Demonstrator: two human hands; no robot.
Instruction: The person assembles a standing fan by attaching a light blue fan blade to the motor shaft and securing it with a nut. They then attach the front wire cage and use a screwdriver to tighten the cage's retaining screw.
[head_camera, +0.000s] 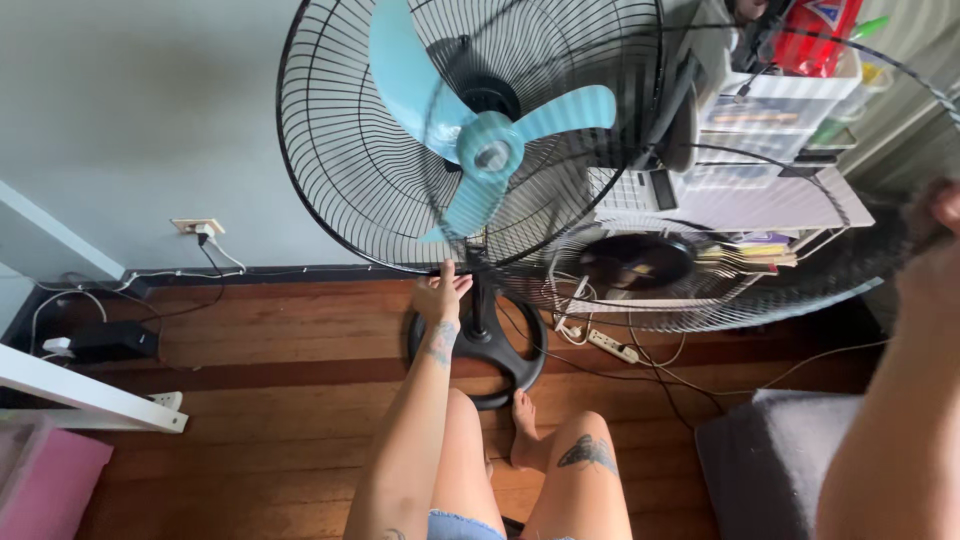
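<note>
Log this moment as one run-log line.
left hand: at rear grille bottom rim | right hand: holding detached front grille | fan blades: exposed | stand base: on floor

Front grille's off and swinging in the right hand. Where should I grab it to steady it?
Take the front grille by its outer rim, from the near side: the thin wires offer only a weak hold, and the rim is the stiff edge. The right hand already holds the rim on the right; the left hand is at the rear guard's bottom.
</note>
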